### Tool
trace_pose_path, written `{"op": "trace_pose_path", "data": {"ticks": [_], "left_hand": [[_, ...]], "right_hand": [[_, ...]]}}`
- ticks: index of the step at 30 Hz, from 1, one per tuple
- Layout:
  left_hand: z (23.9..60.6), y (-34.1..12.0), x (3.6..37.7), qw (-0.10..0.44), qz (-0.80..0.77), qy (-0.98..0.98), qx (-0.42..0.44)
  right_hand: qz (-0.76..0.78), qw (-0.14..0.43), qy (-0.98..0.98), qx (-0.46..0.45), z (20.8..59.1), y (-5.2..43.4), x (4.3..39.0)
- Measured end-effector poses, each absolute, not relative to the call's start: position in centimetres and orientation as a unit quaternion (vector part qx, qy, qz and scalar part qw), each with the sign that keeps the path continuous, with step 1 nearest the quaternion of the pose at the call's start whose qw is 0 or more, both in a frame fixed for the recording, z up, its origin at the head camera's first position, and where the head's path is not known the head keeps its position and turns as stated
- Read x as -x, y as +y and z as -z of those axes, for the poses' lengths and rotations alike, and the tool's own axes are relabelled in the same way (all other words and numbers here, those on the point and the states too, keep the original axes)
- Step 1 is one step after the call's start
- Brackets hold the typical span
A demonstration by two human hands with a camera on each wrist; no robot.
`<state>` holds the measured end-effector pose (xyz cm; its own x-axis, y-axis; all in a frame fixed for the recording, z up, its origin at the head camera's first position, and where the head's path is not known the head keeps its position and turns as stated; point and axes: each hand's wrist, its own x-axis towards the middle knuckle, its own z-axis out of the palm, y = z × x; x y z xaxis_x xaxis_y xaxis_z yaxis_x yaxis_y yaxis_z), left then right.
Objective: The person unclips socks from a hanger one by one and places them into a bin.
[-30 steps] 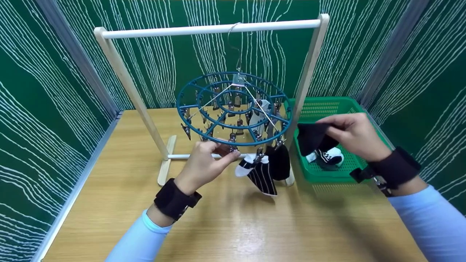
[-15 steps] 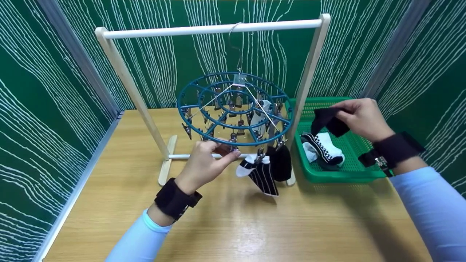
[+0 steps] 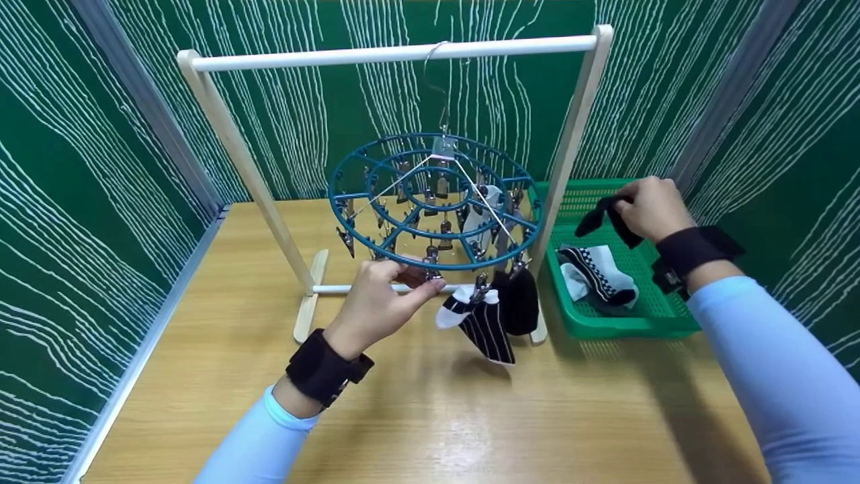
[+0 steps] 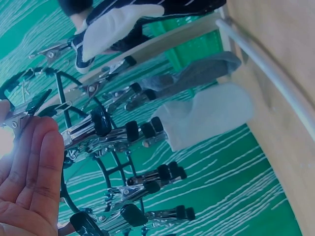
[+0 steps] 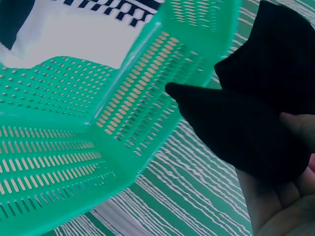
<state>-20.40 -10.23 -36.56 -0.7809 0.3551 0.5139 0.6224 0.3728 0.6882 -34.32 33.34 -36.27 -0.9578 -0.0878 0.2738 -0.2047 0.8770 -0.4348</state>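
Note:
My left hand (image 3: 420, 277) pinches a metal clip at the near rim of the blue round peg hanger (image 3: 376, 252); the left wrist view shows its fingers (image 4: 34, 167) beside the clips (image 4: 88, 135). Right of that clip hang a black striped sock (image 3: 487, 329) and a plain black sock (image 3: 521, 302). A white sock (image 4: 206, 115) and a grey one (image 4: 197, 73) hang farther back. My right hand (image 3: 621, 202) grips a black sock (image 3: 605, 216) (image 5: 246, 128) above the far side of the green basket (image 3: 625, 326).
The hanger hangs by a wire hook from the white bar (image 3: 390, 54) of a wooden rack on the wooden table (image 3: 437, 417). A black and white checkered sock (image 3: 598, 272) lies in the basket. Green patterned walls close in left, back and right.
My right hand has carried the black sock up and back, away from the hanger, over the far side of the basket. The left hand has stayed on the clip.

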Motion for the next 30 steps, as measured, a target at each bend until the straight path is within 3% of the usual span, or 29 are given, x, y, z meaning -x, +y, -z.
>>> {"op": "trace_pose_path", "data": {"ticks": [7, 11, 21, 30], "left_hand": [[36.5, -10.2, 20.5, 0.146, 0.469, -0.814, 0.309], [36.6, -10.2, 20.5, 0.143, 0.472, -0.812, 0.312], [36.9, -10.3, 20.6, 0.143, 0.474, -0.813, 0.308], [37.0, -10.2, 20.5, 0.144, 0.474, -0.813, 0.307]], "right_hand": [[-0.170, 0.155, -0.972, -0.052, 38.3, 32.7, 35.5], [-0.124, 0.144, -0.980, -0.056, 39.7, 32.7, 36.0], [-0.062, -0.039, -0.983, -0.170, 41.4, 32.4, 35.7], [-0.086, -0.135, -0.966, -0.202, 43.2, 32.7, 36.1]]}}
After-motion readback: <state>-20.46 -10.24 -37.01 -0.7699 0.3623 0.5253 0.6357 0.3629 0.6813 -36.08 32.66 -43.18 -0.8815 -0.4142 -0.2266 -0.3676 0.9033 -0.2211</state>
